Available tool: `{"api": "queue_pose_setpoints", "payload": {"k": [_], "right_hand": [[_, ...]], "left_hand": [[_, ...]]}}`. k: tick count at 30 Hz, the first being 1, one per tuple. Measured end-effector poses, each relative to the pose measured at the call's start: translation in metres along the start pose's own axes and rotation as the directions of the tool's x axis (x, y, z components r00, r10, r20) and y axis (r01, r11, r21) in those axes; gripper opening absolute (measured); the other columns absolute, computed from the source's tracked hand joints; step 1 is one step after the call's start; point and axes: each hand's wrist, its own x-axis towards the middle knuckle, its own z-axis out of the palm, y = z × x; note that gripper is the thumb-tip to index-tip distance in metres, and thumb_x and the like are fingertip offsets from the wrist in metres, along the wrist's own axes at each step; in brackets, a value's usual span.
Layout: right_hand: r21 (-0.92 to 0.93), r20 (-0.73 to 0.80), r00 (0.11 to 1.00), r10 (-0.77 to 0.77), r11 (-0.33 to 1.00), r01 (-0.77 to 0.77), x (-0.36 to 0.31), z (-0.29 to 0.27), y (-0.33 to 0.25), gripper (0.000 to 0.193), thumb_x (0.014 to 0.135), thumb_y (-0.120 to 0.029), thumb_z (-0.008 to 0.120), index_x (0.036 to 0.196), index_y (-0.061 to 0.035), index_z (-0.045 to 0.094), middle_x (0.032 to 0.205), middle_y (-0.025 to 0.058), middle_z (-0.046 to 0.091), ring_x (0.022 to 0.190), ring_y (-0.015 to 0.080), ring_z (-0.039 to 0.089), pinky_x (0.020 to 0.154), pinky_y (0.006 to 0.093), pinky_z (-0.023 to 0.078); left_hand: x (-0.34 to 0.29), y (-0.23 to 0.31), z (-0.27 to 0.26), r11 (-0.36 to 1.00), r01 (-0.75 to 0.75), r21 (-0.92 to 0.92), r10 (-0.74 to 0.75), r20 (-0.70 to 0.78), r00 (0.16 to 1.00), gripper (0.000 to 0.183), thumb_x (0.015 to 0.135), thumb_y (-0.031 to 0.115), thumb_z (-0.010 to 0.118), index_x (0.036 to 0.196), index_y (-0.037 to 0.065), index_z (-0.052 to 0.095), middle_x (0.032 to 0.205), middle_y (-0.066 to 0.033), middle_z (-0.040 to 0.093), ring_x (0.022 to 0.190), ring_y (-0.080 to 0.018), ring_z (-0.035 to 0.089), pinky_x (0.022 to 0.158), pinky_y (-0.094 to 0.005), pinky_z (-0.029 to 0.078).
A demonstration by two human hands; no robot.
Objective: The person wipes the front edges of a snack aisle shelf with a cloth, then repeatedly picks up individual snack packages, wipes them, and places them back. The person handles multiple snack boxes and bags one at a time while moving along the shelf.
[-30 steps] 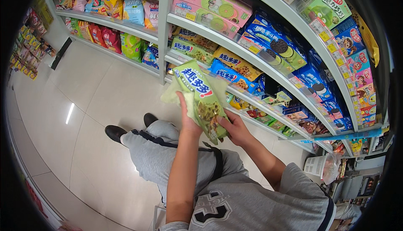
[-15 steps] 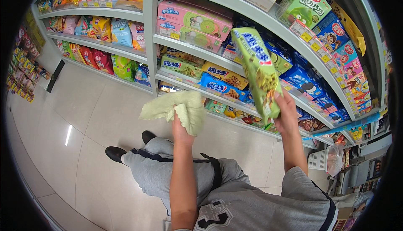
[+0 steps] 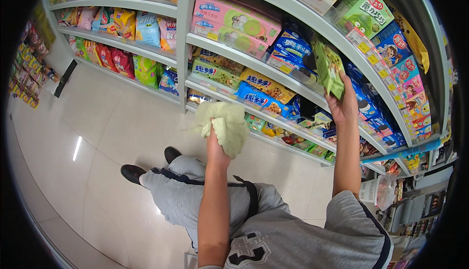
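Green snack bag (image 3: 328, 68) goes up by the shelf edge (image 3: 293, 86).
The right hand (image 3: 343, 107) grips it; the left hand (image 3: 215, 144) squeezes a pale green cloth (image 3: 225, 125).

Shop aisle, interior. Pale glossy tiled floor (image 3: 88, 137), with a bright streak of reflected ceiling light (image 3: 77, 148). Grey metal shelving (image 3: 183, 49) along the upper and right side, several tiers, divided by a vertical upright. Tiers stocked with coloured snack bags (image 3: 122, 24), pink boxes (image 3: 234, 22) and blue biscuit packets (image 3: 266, 89). Second rack of small goods (image 3: 29, 68) at far left. Dark floor mat (image 3: 64, 77) beside the shelving's far end.
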Motion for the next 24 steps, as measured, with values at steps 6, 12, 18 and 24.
{"api": "queue_pose_setpoints", "payload": {"k": [6,12,18,24], "right_hand": [[0.223,0.181,0.982,-0.063,0.975,0.021,0.004,-0.006,0.011,0.047,0.09,-0.039,0.058,0.111,0.0029,0.052,0.102,0.0142,0.061,0.082,0.0234,0.064,0.067,0.0293,0.056],[-0.608,0.544,0.77,-0.334,0.475,0.636,-0.066,0.025,0.043,0.024,0.087,-0.016,0.06,0.102,0.0023,0.056,0.084,0.0095,0.062,0.074,0.0199,0.06,0.065,0.0273,0.046],[-0.298,0.94,0.341,-0.002,-0.49,0.819,0.031,0.125,-0.003,0.065,0.078,-0.009,0.062,0.133,0.0073,0.032,0.125,0.0269,0.046,0.117,0.0378,0.045,0.098,0.0397,0.04],[-0.312,0.929,0.367,-0.048,-0.638,0.705,0.116,0.141,0.009,0.113,0.059,-0.053,0.072,0.135,0.0146,0.023,0.116,0.0331,0.054,0.111,0.0368,0.054,0.1,0.038,0.038]], "left_hand": [[0.007,0.0,-0.005,1.0,-0.001,-0.017,0.001,0.019,1.0,0.049,0.098,0.042,0.038,0.132,0.008,0.04,0.124,-0.0087,0.052,0.111,-0.0242,0.054,0.092,-0.039,0.046],[0.012,-0.008,-0.005,0.994,0.054,-0.091,-0.048,0.065,0.997,0.047,0.098,0.039,0.038,0.132,0.008,0.038,0.124,-0.0101,0.053,0.109,-0.0247,0.056,0.089,-0.0384,0.048],[0.01,-0.009,0.008,0.995,0.027,-0.099,-0.015,0.119,0.993,0.045,0.098,0.036,0.04,0.132,0.007,0.038,0.121,-0.0097,0.054,0.107,-0.0224,0.057,0.089,-0.0366,0.049],[0.022,-0.023,0.005,0.998,-0.049,0.035,0.048,0.03,0.998,0.044,0.098,0.033,0.044,0.131,0.003,0.041,0.122,-0.0081,0.055,0.104,-0.0177,0.058,0.088,-0.0311,0.049]]}}
